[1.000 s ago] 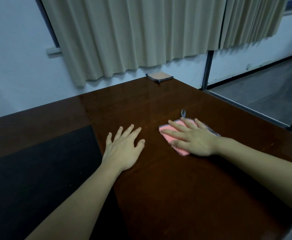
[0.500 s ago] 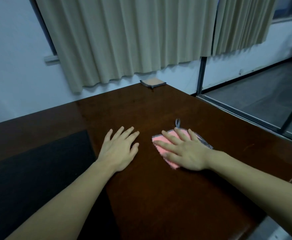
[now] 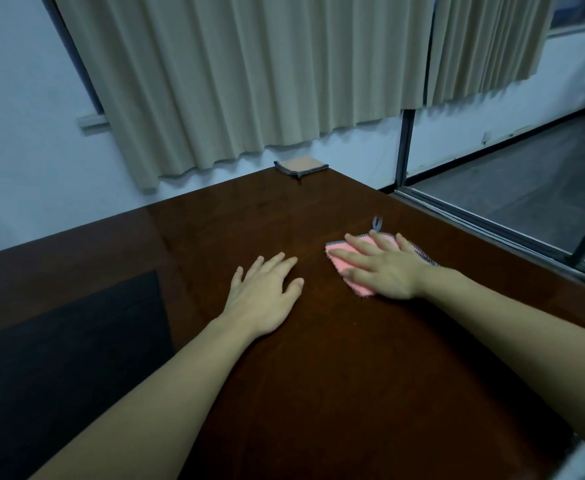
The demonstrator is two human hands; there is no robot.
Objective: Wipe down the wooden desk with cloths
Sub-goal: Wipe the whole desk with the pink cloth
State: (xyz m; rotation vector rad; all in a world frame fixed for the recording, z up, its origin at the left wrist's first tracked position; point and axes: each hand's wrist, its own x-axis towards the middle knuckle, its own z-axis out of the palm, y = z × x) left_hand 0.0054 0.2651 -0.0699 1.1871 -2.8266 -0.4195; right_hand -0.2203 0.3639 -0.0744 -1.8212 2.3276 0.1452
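Note:
The dark wooden desk (image 3: 319, 358) fills the lower part of the head view. My right hand (image 3: 381, 268) lies flat with straight fingers on a pink cloth (image 3: 357, 285) with a grey checked edge, pressing it onto the desk right of centre. My left hand (image 3: 263, 299) rests palm down with spread fingers on the bare wood beside it, a short gap apart from the cloth. A second folded cloth (image 3: 301, 165), tan with a dark edge, lies at the desk's far corner.
A black inlaid panel (image 3: 69, 358) covers the desk's left part. Beige curtains (image 3: 267, 74) hang over a white wall behind. The desk's right edge drops to a grey floor (image 3: 526, 188) with a dark metal frame (image 3: 403, 147).
My right hand has slid the pink cloth a little leftward and back across the desk. My left hand stays flat on the wood. The camera view has shifted.

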